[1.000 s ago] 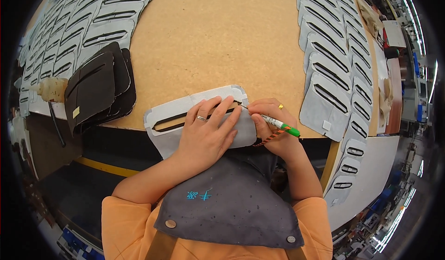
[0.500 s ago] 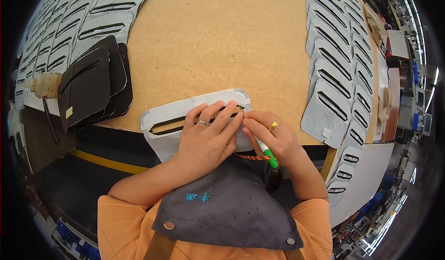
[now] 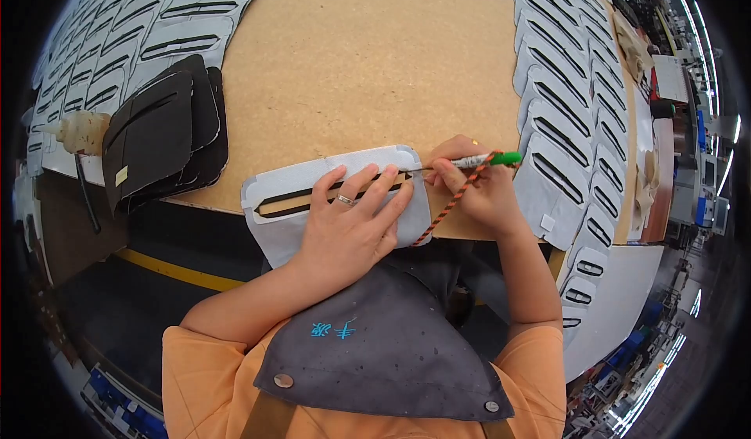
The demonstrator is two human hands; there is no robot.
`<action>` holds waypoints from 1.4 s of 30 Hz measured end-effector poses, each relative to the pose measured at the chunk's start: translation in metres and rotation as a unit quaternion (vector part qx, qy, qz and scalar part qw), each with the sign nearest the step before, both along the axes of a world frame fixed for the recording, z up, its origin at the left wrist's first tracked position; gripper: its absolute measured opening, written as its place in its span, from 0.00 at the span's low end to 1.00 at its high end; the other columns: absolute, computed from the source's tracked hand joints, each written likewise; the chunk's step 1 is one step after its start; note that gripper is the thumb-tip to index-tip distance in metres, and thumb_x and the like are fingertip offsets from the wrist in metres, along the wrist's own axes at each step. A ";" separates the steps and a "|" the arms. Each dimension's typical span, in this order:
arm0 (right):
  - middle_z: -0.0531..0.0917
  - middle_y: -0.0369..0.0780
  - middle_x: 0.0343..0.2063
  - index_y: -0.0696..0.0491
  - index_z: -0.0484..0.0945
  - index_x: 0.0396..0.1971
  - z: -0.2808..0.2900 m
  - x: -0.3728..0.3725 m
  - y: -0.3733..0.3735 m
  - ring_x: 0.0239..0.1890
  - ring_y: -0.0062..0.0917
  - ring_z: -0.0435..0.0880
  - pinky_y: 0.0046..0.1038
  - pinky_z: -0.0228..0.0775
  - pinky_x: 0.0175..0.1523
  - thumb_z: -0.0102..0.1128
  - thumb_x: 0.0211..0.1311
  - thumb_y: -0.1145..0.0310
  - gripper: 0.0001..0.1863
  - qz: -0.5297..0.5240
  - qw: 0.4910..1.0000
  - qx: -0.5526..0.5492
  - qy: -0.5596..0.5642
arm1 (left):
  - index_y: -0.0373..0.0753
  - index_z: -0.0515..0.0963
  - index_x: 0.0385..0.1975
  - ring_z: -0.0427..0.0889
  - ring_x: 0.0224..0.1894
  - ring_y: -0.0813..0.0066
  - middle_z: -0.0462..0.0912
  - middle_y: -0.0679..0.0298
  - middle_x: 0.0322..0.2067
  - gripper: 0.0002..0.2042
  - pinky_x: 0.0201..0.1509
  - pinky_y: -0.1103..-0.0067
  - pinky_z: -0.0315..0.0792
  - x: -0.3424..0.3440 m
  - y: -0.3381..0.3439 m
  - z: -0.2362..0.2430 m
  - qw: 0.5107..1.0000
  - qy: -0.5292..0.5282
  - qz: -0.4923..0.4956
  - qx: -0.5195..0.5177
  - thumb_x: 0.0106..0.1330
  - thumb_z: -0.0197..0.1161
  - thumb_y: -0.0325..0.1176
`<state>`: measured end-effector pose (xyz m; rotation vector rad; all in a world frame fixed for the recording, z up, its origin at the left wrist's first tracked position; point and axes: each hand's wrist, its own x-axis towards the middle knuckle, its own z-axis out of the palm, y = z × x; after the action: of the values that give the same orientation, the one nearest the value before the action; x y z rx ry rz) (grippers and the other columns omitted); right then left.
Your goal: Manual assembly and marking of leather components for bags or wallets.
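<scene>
Lower centre, grey panel [image 3: 274, 239]: slot [image 3: 285, 204] black-edged, right end perhaps unfinished; left hand [image 3: 352, 212] lies spread, right hand [image 3: 481, 192] pinches tool [image 3: 504, 158]

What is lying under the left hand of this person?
Under the left hand is a grey panel. Its black-edged slot shows partly, with tan tabletop visible through it. The part directly beneath the hand is covered.

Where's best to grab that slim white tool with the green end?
Probably pinch the slim white tool with the green end by its barrel, coming from the right like the right hand: the barrel is straight and thicker than the thin tip, which points left. Avoid the orange and black striped cord hanging near the green end.
</scene>
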<state>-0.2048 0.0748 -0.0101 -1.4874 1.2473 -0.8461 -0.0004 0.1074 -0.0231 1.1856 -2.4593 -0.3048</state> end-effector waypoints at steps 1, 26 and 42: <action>0.79 0.37 0.25 0.58 0.75 0.30 0.000 0.000 0.002 0.31 0.19 0.80 0.22 0.71 0.34 0.57 0.62 0.73 0.04 -0.001 1.000 -0.004 0.000 | 0.48 0.74 0.48 0.66 0.57 0.71 0.72 0.66 0.52 0.21 0.61 0.65 0.53 0.000 0.000 -0.001 1.000 -0.001 0.003 0.000 0.50 0.61 0.34; 0.82 0.41 0.37 0.56 0.74 0.40 -0.013 0.008 0.039 0.39 0.35 0.80 0.36 0.67 0.55 0.59 0.46 0.78 0.17 0.052 0.927 -0.294 0.226 | 0.41 0.68 0.52 0.69 0.49 0.70 0.70 0.65 0.46 0.26 0.58 0.65 0.53 -0.003 -0.012 0.012 0.998 -0.029 0.003 0.053 0.51 0.59 0.40; 0.80 0.41 0.38 0.56 0.73 0.41 -0.010 0.012 0.038 0.40 0.32 0.78 0.27 0.70 0.47 0.55 0.59 0.78 0.10 -0.067 0.973 -0.194 0.106 | 0.40 0.68 0.54 0.67 0.49 0.66 0.68 0.63 0.52 0.24 0.53 0.68 0.55 0.003 0.000 0.010 1.000 0.011 0.017 0.023 0.56 0.61 0.36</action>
<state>-0.1926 0.1123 -0.0201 -1.8596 1.4073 -1.0892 0.0031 0.1078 -0.0134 1.2348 -2.4237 -0.3645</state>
